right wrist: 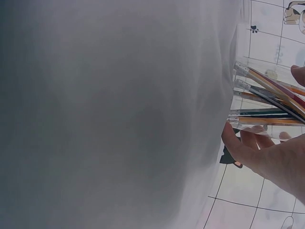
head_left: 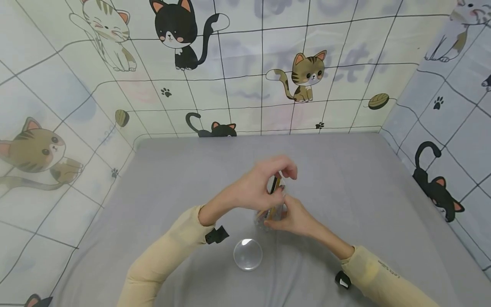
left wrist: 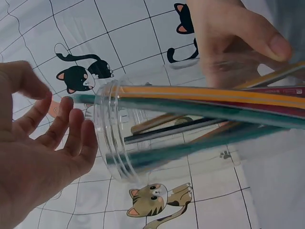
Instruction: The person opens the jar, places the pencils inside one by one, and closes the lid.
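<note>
A clear plastic jar (left wrist: 112,138) holds several pencils (left wrist: 190,105), among them orange, green, dark red and black ones. My right hand (head_left: 295,217) grips the jar low on its side, thumb and fingers on opposite sides of the wall, as the right wrist view also shows (right wrist: 271,152). Over the jar's mouth is my left hand (head_left: 257,183), its fingers loosely bent. In the left wrist view, the left fingertips (left wrist: 66,105) are close by the end of a green pencil that sticks out past the rim; whether they touch it I cannot tell.
A round, clear lid (head_left: 247,255) lies on the grey cloth (head_left: 192,170) in front of the jar. Around the back and sides hangs a white curtain (head_left: 245,55) printed with cats and grid lines. Dark straps (head_left: 217,235) show at both sleeves.
</note>
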{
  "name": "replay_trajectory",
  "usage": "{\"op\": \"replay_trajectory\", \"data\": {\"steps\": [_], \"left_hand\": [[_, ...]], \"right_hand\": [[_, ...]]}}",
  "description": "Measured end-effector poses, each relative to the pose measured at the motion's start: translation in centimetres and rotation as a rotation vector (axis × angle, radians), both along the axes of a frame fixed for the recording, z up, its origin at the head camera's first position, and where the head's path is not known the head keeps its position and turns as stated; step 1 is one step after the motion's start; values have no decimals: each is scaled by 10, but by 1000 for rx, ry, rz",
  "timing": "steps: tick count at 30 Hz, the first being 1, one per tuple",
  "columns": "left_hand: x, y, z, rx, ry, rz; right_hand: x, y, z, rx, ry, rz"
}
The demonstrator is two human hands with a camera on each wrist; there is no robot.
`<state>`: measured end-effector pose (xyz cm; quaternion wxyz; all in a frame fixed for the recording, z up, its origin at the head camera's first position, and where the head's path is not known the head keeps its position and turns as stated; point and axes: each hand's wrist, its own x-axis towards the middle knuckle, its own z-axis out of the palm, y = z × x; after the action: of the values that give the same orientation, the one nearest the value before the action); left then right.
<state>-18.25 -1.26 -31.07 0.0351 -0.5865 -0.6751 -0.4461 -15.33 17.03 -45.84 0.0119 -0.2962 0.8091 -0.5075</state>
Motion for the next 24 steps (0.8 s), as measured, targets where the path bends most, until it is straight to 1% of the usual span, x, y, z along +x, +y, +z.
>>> {"op": "replay_trajectory", "data": {"steps": [2,5,8,15,21,24], "left_hand": [[1,-4,0,8,-10,16],[1,-11,1,38,-27,57],[0,-17,0,65,-46,94],[0,-35,-14,89,-109,160],[2,-53,-25,93,-135,226],[2,-61,-30,81,-149,255]], "right_hand": [[1,0,0,-9,-20,-5],[1,-1,0,-23,-47,-19],[1,-3,-1,-22,-52,-36],[3,-6,-4,-47,-63,-38],[2,-6,0,5,-58,-85],[1,-5,4,10,-62,-95]]}}
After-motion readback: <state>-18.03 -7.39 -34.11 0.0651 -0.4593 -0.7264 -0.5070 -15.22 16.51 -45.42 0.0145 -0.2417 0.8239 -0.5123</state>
